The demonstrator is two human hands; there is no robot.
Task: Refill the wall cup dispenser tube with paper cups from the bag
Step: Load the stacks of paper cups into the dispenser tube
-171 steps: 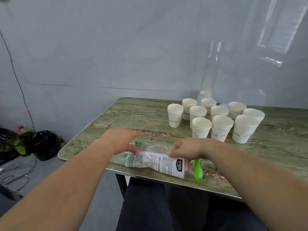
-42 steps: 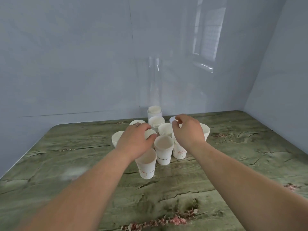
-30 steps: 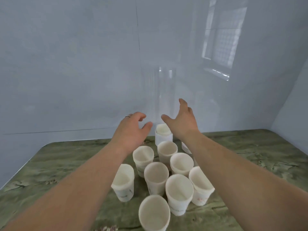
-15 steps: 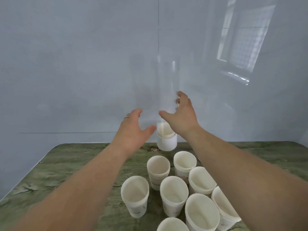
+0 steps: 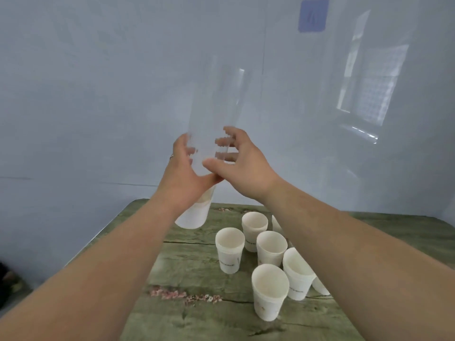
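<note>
My left grip (image 5: 187, 173) and right grip (image 5: 248, 166) both curl round the tilted clear tube (image 5: 216, 102) (steadying it, I judge) so the near paper cups (image 5: 270, 244) can be loaded.

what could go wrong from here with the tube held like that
The clear tube is tilted, and the left hand and right hand both grip it low down. The cup stack poking out of its bottom end might slide out. The loose cups stand upright on the table close below, so a swung tube end or a lowered arm could topple them.
</note>
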